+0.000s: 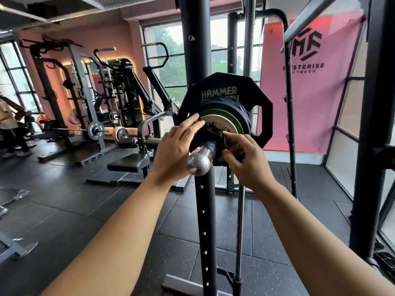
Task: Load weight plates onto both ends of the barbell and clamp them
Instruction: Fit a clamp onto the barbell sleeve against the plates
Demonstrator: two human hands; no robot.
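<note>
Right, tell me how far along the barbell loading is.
Done: three plates sit on this sleeve, the black plate, blue plate and green-rimmed plate. In hand: left hand and right hand work the black clamp against them. The other end is out of view.

The big black plate (224, 92) just behind the hands says "HAMMER" in pale letters. Far off to the left of the hands, a small plate (95, 130) says "ROGUE". Up to the right, the pink banner (310, 92) shows part of the word "FITNESS".
</note>
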